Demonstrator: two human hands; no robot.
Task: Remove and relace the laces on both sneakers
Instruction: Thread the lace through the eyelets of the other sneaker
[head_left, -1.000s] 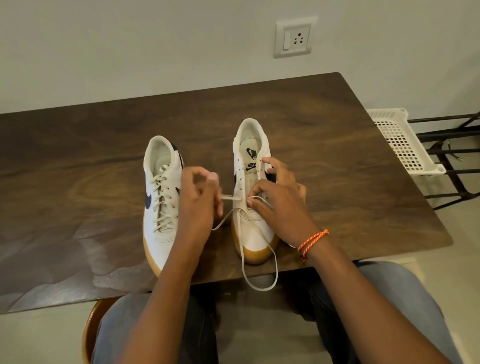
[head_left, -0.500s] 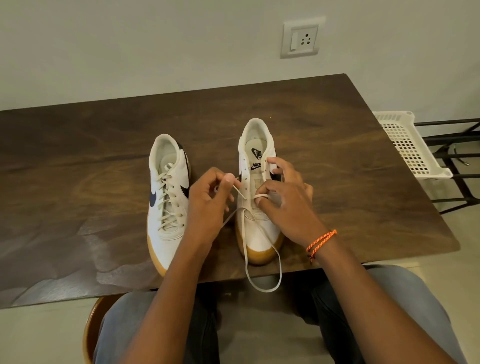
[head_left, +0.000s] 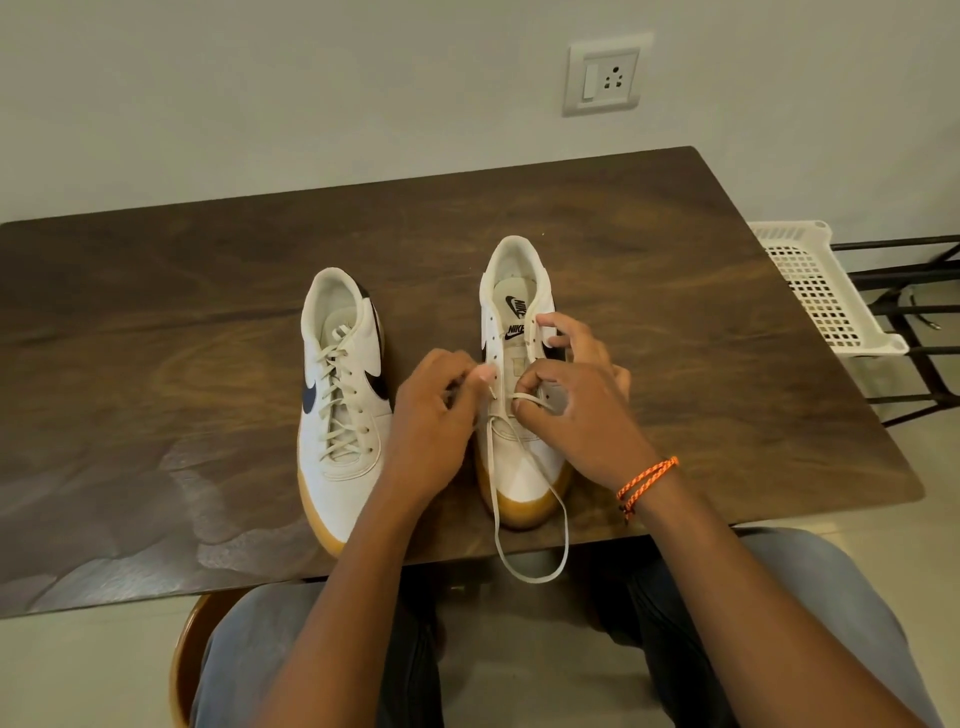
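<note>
1. The right sneaker (head_left: 519, 457), partly laced, stood on the table (head_left: 727, 415); its lace (head_left: 530, 574) looped over the near edge.
2. Your left hand (head_left: 434, 431) pinched the lace end at an eyelet.
3. Your right hand (head_left: 582, 410) pinched the lace beside the tongue.
4. The laced left sneaker (head_left: 340, 415) stood just beside.

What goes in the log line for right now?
left hand pinches lace tip at eyelet | right hand holds lace loop | right sneaker part-laced | left sneaker laced

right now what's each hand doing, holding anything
Left hand: pinches the lace end at an eyelet of the right-side sneaker.
Right hand: fingers curled on that sneaker, pinching a lace loop.
</note>
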